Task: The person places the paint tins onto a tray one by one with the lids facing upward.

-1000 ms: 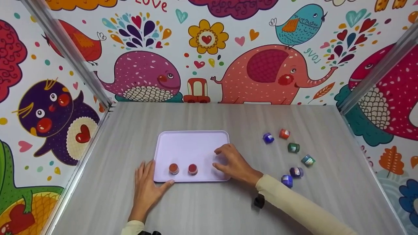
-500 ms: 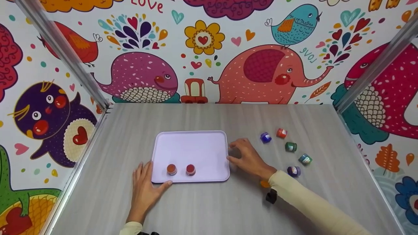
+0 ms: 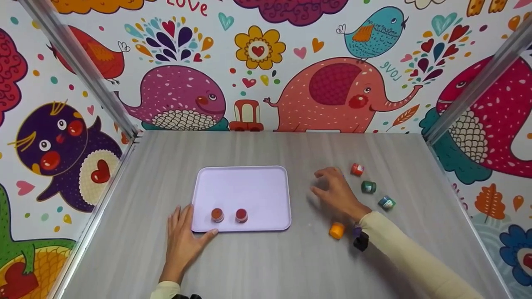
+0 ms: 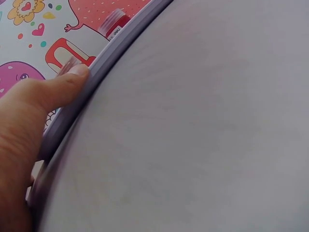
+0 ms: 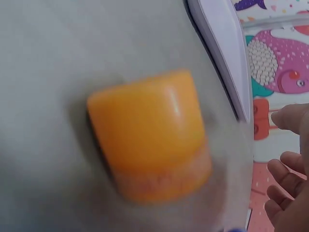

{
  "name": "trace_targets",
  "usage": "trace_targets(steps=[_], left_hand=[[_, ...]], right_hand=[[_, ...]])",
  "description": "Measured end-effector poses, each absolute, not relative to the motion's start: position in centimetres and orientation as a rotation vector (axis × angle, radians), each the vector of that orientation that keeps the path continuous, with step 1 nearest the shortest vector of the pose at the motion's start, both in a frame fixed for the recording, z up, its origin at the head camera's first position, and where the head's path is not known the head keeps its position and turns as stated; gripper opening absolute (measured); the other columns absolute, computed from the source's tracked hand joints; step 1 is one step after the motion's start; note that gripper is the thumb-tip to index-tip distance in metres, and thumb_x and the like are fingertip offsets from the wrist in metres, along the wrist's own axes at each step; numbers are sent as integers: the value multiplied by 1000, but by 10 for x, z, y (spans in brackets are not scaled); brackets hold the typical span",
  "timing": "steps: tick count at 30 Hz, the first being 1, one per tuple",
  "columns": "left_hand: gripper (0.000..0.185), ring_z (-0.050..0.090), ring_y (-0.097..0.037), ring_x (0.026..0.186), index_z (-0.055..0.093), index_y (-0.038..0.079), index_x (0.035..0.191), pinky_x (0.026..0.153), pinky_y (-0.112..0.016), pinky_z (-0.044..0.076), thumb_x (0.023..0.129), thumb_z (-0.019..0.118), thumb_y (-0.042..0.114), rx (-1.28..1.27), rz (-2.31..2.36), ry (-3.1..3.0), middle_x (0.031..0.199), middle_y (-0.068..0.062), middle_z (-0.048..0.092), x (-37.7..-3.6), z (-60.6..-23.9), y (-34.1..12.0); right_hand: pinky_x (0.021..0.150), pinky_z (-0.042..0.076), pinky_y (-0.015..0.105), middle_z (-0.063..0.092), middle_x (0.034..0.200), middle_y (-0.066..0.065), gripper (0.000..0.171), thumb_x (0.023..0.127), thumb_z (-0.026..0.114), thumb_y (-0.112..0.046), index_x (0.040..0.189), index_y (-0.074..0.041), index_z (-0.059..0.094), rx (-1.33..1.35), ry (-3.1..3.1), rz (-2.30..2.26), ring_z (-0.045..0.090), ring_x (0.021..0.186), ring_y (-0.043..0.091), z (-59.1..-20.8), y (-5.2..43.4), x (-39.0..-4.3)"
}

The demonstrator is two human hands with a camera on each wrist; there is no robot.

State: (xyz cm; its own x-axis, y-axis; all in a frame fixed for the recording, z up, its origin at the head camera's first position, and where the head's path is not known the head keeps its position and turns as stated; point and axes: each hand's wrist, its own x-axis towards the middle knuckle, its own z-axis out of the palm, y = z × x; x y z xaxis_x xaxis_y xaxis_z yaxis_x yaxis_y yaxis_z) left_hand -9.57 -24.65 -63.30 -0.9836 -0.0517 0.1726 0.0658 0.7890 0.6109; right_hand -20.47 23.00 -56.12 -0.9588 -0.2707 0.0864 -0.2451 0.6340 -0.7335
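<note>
The left hand (image 3: 183, 241) lies flat – thumb on the tray's (image 3: 243, 189) near-left corner. Right of the tray, the right hand (image 3: 337, 194) hovers loosely curled, empty – beside small jars (image 3: 368, 187).

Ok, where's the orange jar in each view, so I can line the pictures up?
Head: the orange jar lies on the table by the right wrist, right of the tray.
Left wrist: not in view; only the tray's rim, a thumb and a red jar.
Right wrist: it fills the middle, on its side.
Shared landmark: the tray's rim, top right in the right wrist view.
</note>
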Motion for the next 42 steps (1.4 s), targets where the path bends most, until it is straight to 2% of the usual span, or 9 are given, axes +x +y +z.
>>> trace_targets(steps=[6, 15, 21, 28, 36, 42], left_hand=[[116, 20, -56, 161, 42, -6, 164, 131, -72, 7, 83, 89, 62, 6, -964, -2819, 166, -30, 43, -94, -632, -245], [116, 18, -55, 162, 40, -3, 165, 132, -71, 6, 84, 87, 65, 26, -975, -2847, 168, -28, 42, -94, -628, -245], [117, 15, -54, 164, 39, -2, 167, 132, -71, 3, 85, 86, 66, 51, -989, -2873, 170, -28, 39, -94, -628, -244], [117, 15, -55, 164, 39, -3, 166, 132, -71, 2, 84, 88, 64, 44, -997, -2868, 170, -29, 39, -95, -626, -243], [115, 21, -55, 161, 42, -5, 164, 132, -70, 7, 82, 90, 59, 0, -961, -2812, 166, -29, 44, -95, -631, -245], [115, 19, -54, 163, 41, -4, 165, 132, -71, 4, 83, 89, 62, 7, -975, -2821, 167, -29, 43, -95, -631, -246]], right_hand=[[116, 50, 57, 63, 137, 16, 46, 100, 83, -20, 138, 1, 67, -383, 2933, -1246, 51, 133, 36, -556, 248, -215], [117, 44, 60, 64, 136, 25, 49, 99, 84, -17, 137, 8, 67, -313, 3029, -1149, 48, 132, 42, -558, 265, -226], [118, 46, 60, 61, 140, 24, 49, 102, 81, -20, 140, 6, 65, -229, 3010, -1095, 46, 135, 41, -564, 272, -230], [116, 47, 58, 63, 135, 23, 49, 102, 81, -19, 140, 7, 65, -201, 2993, -1111, 47, 130, 40, -571, 279, -234], [110, 47, 57, 69, 126, 26, 45, 99, 84, -17, 132, 8, 68, -220, 3065, -1056, 49, 125, 42, -584, 284, -240], [112, 47, 59, 66, 127, 24, 45, 101, 83, -20, 133, 6, 67, -203, 3052, -1013, 47, 127, 41, -585, 283, -240]])
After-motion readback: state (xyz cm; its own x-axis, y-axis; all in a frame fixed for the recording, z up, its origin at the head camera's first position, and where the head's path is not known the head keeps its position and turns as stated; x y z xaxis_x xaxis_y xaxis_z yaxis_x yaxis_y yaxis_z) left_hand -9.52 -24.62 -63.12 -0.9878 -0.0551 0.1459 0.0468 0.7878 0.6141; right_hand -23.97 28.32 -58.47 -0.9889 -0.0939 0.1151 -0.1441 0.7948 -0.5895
